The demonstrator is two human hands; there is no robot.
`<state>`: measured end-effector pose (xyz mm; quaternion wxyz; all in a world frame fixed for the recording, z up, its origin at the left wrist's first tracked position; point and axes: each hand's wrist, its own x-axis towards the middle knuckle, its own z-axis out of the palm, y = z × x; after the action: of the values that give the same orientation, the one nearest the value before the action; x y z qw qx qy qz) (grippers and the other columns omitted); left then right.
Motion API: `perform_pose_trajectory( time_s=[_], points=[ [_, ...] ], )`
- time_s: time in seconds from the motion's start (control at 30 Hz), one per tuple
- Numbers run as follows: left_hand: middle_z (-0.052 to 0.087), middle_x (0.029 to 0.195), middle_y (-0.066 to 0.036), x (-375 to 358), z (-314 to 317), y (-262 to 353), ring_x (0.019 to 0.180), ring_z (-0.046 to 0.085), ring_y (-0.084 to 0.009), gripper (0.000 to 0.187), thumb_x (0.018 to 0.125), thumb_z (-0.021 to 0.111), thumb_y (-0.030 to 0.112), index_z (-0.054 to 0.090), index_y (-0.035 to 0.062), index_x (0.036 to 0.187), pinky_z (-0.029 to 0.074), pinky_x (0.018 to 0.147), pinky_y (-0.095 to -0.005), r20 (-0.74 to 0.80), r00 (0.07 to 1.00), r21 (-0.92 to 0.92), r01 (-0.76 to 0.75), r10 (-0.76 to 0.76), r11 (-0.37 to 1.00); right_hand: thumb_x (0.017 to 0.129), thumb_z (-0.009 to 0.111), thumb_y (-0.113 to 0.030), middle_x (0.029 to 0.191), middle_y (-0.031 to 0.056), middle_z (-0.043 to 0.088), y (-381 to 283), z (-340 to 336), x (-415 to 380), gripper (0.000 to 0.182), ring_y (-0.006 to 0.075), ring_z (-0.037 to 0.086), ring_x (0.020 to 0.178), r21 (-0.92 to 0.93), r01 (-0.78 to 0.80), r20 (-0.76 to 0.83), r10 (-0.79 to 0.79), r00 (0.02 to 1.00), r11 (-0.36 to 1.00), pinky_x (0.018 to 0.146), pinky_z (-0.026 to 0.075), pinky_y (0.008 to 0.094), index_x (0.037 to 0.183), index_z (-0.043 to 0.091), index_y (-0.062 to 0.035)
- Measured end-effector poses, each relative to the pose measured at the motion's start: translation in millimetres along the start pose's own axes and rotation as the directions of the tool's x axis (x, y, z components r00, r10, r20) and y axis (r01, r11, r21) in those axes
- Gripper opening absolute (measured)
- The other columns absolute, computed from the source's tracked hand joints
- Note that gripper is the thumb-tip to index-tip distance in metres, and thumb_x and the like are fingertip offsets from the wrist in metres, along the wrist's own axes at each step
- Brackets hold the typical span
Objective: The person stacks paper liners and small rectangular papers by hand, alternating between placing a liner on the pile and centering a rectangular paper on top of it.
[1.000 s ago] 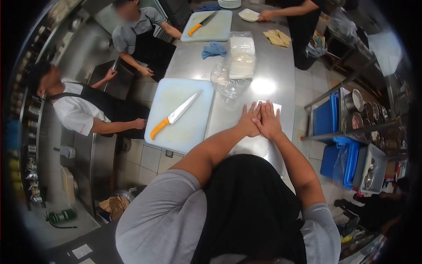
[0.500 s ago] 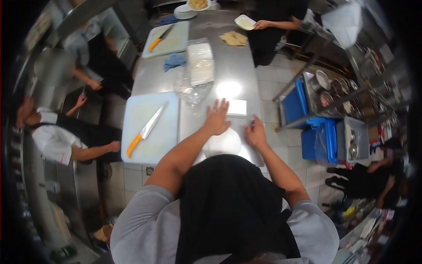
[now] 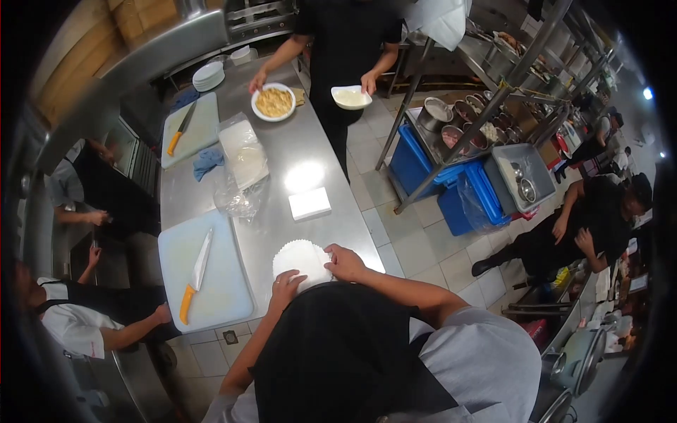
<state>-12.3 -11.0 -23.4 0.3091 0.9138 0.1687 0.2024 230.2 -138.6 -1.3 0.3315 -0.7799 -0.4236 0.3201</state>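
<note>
A round white paper doily (image 3: 300, 256) with a scalloped edge, perhaps a stack, lies at the near end of the steel table, its lower part hidden by my apron. My left hand (image 3: 285, 289) grips the lower left edge, fingers curled over it. On the right edge, my right hand (image 3: 344, 264) pinches the paper between thumb and fingers. A white rectangular stack or flat box (image 3: 309, 204) rests just beyond the doily. To the left, a yellow-handled knife (image 3: 198, 271) lies on a white cutting board (image 3: 224, 292).
On the steel table (image 3: 282, 169) lie a bag of white papers (image 3: 244, 153), a blue cloth (image 3: 207, 163) and another board (image 3: 204, 116) with a knife. A co-worker (image 3: 345, 49) holds a bowl of food (image 3: 273, 102) and a white dish (image 3: 351, 98). Blue bins (image 3: 462, 204) stand right.
My left hand has left the table near the white stack and moved to the doily's edge; my right hand has come onto it too. The far co-worker now holds the food bowl. The view has turned right.
</note>
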Motion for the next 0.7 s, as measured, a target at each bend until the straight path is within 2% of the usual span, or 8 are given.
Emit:
perform_pose_trajectory(
  time_s=[0.07,0.17,0.23,0.33,0.4,0.47,0.6,0.7],
  points=[
    [0.059,0.134,-0.009,-0.3,-1.1,2.9,0.129,0.055,-0.0341,0.045,0.081,0.074,0.016,0.072,0.018,0.126,0.046,0.104,-0.0506,0.028,0.999,0.018,0.015,-0.016,1.0,0.086,0.074,-0.021,0.096,0.0154,0.07,-10.7,-5.0,-3.0,0.048,0.0347,0.07,0.092,0.005,-0.041,0.042,0.041,0.998,0.999,0.084,0.055,0.0434,0.129,0.061,-0.0034],
    [0.058,0.134,-0.01,4.9,1.1,3.4,0.129,0.055,-0.0342,0.049,0.081,0.072,0.014,0.069,0.0184,0.13,0.046,0.105,-0.0502,0.057,0.998,0.106,0.025,-0.031,0.994,0.086,0.075,-0.018,0.112,0.019,0.067,-21.1,-3.8,-9.1,0.05,0.0375,0.066,0.106,0.003,0.039,-0.063,-0.039,0.997,0.999,0.094,0.053,0.0447,0.131,0.06,-0.0026],
    [0.058,0.135,-0.011,7.4,6.9,-0.1,0.129,0.055,-0.0346,0.05,0.082,0.071,0.014,0.067,0.0173,0.132,0.045,0.106,-0.05,0.088,0.996,0.14,-0.035,0.023,0.99,0.086,0.075,-0.014,0.128,0.0209,0.06,-28.2,-4.5,-12.5,0.051,0.0404,0.059,0.12,-0.205,0.399,-0.246,-0.441,0.863,0.894,0.104,0.048,0.0469,0.133,0.06,-0.0027],
    [0.059,0.136,-0.011,7.4,8.4,0.9,0.129,0.055,-0.0349,0.048,0.082,0.07,0.011,0.067,0.0153,0.13,0.045,0.106,-0.0494,0.068,0.995,0.067,-0.076,0.071,0.995,0.085,0.075,-0.011,0.135,0.0201,0.056,-40.8,-12.0,-12.5,0.052,0.0415,0.055,0.126,-0.168,0.533,-0.113,-0.554,0.825,0.829,0.109,0.045,0.0489,0.135,0.06,-0.0044],
    [0.062,0.134,-0.014,7.9,8.1,1.1,0.128,0.057,-0.0366,0.046,0.079,0.072,0.009,0.066,0.0077,0.125,0.046,0.106,-0.0484,0.04,0.992,-0.015,-0.118,0.118,0.993,0.085,0.076,-0.012,0.135,0.0193,0.057,-34.2,-11.6,-7.0,0.053,0.0399,0.055,0.128,-0.128,0.558,-0.014,-0.564,0.826,0.82,0.11,0.045,0.0467,0.135,0.06,-0.0053],
    [0.063,0.135,-0.016,5.8,3.3,4.2,0.128,0.057,-0.0388,0.042,0.078,0.076,0.009,0.066,0.0054,0.118,0.046,0.107,-0.0482,0.056,0.993,-0.048,-0.102,0.105,0.994,0.084,0.076,-0.009,0.132,0.0187,0.059,-26.5,-7.9,-3.6,0.052,0.0394,0.056,0.127,-0.054,0.609,0.158,-0.595,0.788,0.791,0.112,0.045,0.0456,0.133,0.062,-0.0051],
    [0.063,0.138,-0.019,4.8,-16.4,15.1,0.131,0.057,-0.0407,0.029,0.084,0.08,0.008,0.064,0.0058,0.109,0.047,0.11,-0.0456,0.095,0.994,-0.205,-0.042,0.062,0.978,0.083,0.078,-0.009,0.133,0.018,0.061,-18.0,-10.0,-11.4,0.049,0.0388,0.056,0.129,-0.038,0.554,0.181,-0.54,0.822,0.832,0.113,0.044,0.0444,0.13,0.063,-0.0045],
    [0.064,0.14,-0.02,12.5,-34.4,26.6,0.133,0.058,-0.0399,0.016,0.088,0.076,0.008,0.069,0.0029,0.102,0.048,0.11,-0.0438,0.181,0.981,-0.224,0.113,-0.072,0.968,0.084,0.078,-0.011,0.136,0.0176,0.06,-19.4,-18.2,-18.0,0.049,0.0385,0.054,0.133,-0.042,0.536,0.208,-0.517,0.83,0.843,0.115,0.044,0.0442,0.13,0.063,-0.0064]
  ],
)
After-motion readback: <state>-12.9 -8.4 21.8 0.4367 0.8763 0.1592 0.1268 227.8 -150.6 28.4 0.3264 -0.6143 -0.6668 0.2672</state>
